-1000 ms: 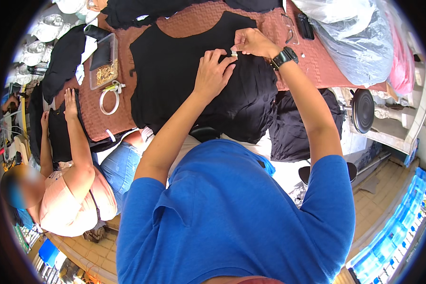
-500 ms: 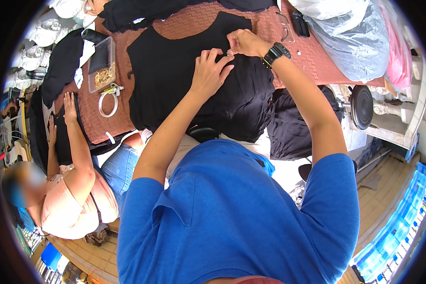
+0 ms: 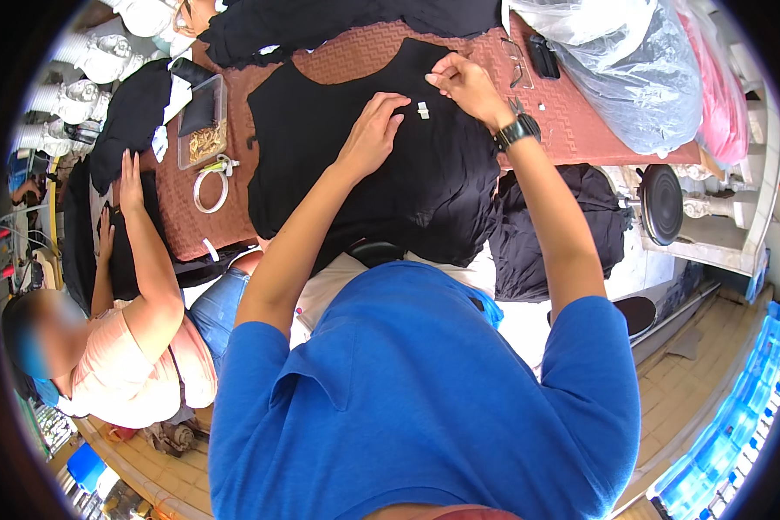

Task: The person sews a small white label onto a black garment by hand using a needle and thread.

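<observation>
A black garment [image 3: 347,169] with a rounded neckline lies spread over the table in front of me. On its right half sits a small white label [image 3: 423,110], between my two hands and touched by neither. My left hand [image 3: 374,134] is just left of the label over the cloth, thumb apart from the fingers, with nothing seen in it. Above and right of the label, my right hand [image 3: 461,84] is closed in a pinch near the garment's shoulder. Whatever its fingertips hold, if anything, is too small to make out. A black watch [image 3: 517,132] is on that wrist.
A brown textured cloth [image 3: 355,56] covers the table. At left are a clear box [image 3: 204,130] with gold-coloured bits and a white ring [image 3: 210,191]. Eyeglasses [image 3: 517,65] and plastic-wrapped bundles [image 3: 624,78] lie right. Beside me a co-worker [image 3: 147,355] rests both hands on black cloth.
My hands have drawn apart from where they met on the garment: the left a little down and left, the right to the right. The white label between them now shows fully.
</observation>
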Tool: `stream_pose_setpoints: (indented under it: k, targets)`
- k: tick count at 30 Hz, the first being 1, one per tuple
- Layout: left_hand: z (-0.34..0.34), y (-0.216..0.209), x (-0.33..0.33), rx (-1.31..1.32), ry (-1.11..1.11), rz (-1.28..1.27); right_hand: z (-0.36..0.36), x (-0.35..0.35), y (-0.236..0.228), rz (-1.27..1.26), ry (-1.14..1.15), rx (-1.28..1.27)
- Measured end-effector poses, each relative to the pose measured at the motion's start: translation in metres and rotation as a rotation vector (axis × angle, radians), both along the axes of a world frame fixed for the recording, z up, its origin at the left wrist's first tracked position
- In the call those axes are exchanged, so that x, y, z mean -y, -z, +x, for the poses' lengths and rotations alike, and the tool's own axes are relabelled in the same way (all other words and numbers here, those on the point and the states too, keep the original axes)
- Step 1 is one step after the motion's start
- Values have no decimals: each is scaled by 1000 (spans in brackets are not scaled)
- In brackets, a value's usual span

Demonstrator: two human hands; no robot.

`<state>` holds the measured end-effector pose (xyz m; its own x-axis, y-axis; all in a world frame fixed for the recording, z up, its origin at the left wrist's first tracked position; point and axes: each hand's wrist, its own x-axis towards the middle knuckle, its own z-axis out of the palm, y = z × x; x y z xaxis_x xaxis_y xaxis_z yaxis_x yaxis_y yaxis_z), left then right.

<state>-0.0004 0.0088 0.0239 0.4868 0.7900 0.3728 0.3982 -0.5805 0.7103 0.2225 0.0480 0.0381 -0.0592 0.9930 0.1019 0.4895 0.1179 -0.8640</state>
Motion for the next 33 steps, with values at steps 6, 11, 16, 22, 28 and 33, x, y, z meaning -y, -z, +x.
stream_pose_setpoints:
  k: [6,11,16,22,28,33]
  targets:
    - [22,19,19,-162,3,285,-25,62,4,154,214,-206]
    - [27,24,30,-223,-84,281,-27,113,16,168,234,-122]
    - [24,24,27,-208,-85,240,-16,125,1,209,315,64]
    - [12,15,9,215,-36,-123,42,62,20,457,428,431]
    - [-21,-8,2,175,-245,53,52,11,33,338,262,838]
    - [-53,-6,2,124,-308,-6,34,7,16,365,86,1137]
